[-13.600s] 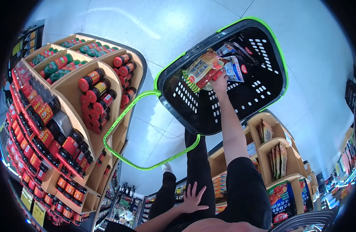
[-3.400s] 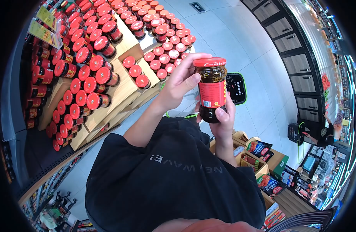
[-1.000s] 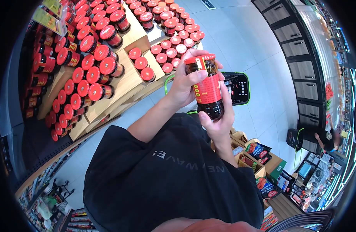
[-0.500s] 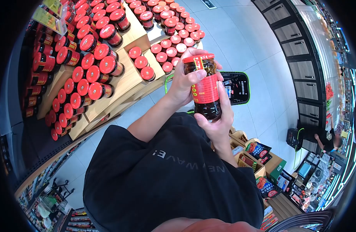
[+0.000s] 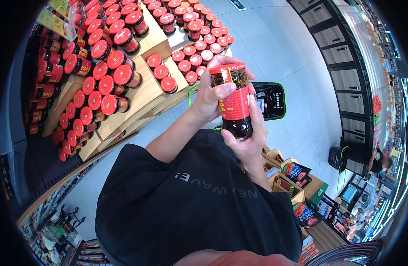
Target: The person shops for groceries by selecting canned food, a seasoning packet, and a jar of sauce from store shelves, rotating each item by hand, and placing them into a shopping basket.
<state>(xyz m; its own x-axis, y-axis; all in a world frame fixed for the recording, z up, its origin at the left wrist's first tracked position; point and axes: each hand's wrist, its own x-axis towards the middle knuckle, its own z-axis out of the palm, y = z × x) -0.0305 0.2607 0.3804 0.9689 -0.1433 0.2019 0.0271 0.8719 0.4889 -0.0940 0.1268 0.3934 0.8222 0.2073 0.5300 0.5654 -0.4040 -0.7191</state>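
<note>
Both hands hold a glass jar (image 5: 234,106) in front of my chest. It has a red lid, a red label with yellow print and dark contents, and it stands nearly upright in view. My left hand (image 5: 211,95) wraps the upper part from the left, its thumb across the front below the lid. Around the lower right side and base curls my right hand (image 5: 253,137), thumb near the bottom. Some fingertips are hidden behind the jar. Beyond it, a black shopping basket (image 5: 280,101) with a green rim sits on the floor, partly covered by the hands.
Wooden tiered shelves (image 5: 137,99) at the left carry many similar red-lidded jars (image 5: 114,104). Price tags (image 5: 53,22) hang at upper left. Packaged goods (image 5: 296,173) fill a display at lower right. A person (image 5: 378,160) is far right, near a black bag-like object (image 5: 337,158).
The jar has turned slightly about its upright axis, showing more yellow print at its left edge. Both hands keep their grip almost in place. The distant person's arm has shifted.
</note>
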